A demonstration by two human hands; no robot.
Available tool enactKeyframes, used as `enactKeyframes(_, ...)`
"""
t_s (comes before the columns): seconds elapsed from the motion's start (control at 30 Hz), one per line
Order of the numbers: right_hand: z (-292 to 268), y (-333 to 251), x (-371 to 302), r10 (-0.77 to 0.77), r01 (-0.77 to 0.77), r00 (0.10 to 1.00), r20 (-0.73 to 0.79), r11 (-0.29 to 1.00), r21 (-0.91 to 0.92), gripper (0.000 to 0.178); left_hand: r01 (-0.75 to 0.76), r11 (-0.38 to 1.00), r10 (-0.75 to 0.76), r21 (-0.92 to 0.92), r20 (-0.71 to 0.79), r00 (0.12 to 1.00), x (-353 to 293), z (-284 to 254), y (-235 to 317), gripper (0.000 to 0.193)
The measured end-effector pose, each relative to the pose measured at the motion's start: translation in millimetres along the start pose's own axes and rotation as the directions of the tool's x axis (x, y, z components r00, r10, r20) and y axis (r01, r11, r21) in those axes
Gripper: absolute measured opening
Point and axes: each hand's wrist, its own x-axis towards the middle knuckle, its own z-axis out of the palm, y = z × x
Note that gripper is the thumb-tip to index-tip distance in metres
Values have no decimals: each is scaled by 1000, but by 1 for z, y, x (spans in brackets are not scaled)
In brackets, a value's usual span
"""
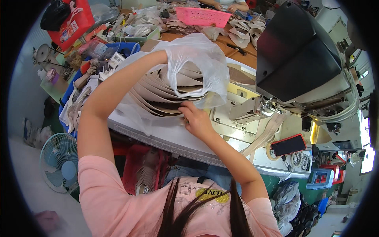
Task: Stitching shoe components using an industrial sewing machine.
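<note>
A stack of nested, curved beige pieces with dark inner edges (152,94), which look like shoe uppers, lies on the white table. A translucent white plastic bag (197,47) is partly over the stack and spreads beneath it. My left arm (134,73) reaches across the stack, and its hand is inside or behind the bag, with the fingers hidden. At the stack's near right edge is my right hand (195,120), its fingers curled and closed against the pieces and the bag. What lies between those fingertips is hidden.
A sewing machine with a black head (298,51) stands close on the right. A phone (289,145) lies on the table beside beige strips (266,134). Blue bins crowd the left; a pink basket (203,16) sits at the back, where another person's hands show. A fan (59,162) stands lower left.
</note>
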Motion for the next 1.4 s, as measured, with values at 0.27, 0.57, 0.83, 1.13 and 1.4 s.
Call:
enactKeyframes(0.27, 16, 81, 65, 78, -35, 913, -401, 993, 113, 21, 151, 865, -371, 479, 407, 834, -134, -42, -53, 22)
enactKeyframes(0.57, -13, 100, 164, 540, -714, 656, 527, 670, 202, 33, -116, 772, -188, 625, 399, 898, -253, 7, -60, 25)
enactKeyframes(0.83, 11, 131, 158, 632, -762, 623, 461, 624, 174, 40, -320, 938, 342, 131, -233, 910, -203, 8, -3, 23)
enactKeyframes(1.13, 5, 116, 143, 672, -767, 641, 371, 583, 267, 39, -135, 900, 192, 416, -99, 976, -246, 34, -34, 26)
enactKeyframes(1.4, -8, 98, 128, 637, -713, 700, 324, 590, 380, 34, 430, 697, -529, 574, 7, 848, -227, 12, -56, 37)
